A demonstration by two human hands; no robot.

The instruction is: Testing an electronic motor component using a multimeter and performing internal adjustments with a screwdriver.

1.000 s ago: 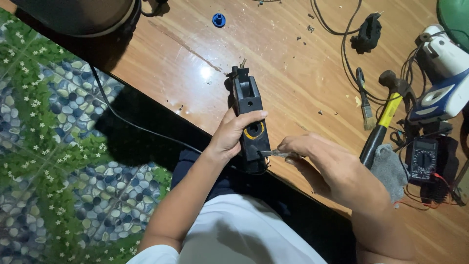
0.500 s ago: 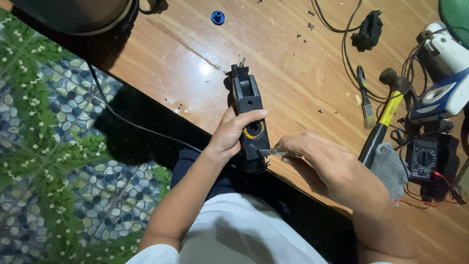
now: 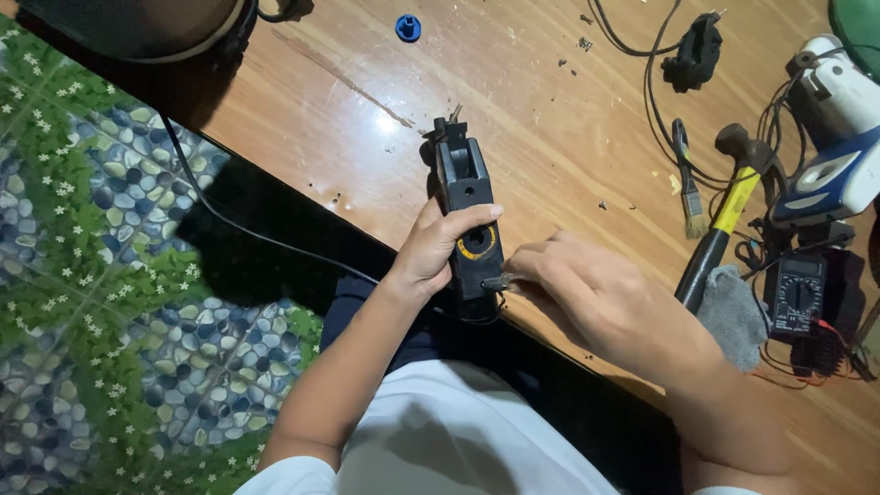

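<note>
A long black power-tool body [image 3: 461, 188] with a yellow ring near its lower end lies on the wooden table [image 3: 550, 110], at the near edge. My left hand [image 3: 438, 249] wraps around its lower part, thumb across the top. My right hand [image 3: 596, 302] presses a small metal tool [image 3: 496, 283] against the right side of the body, just below the yellow ring. The tool's tip is partly hidden by my fingers.
A hammer with a yellow and black handle [image 3: 724, 215], a small brush [image 3: 687, 179], a grey cloth [image 3: 738, 312] and a black multimeter [image 3: 799, 293] lie to the right. A white and blue device [image 3: 839, 137] sits at far right. A blue cap [image 3: 408, 27] lies at the back.
Almost nothing has moved; both hands stay on the black tool body, and my right hand shifts very slightly at its side.
</note>
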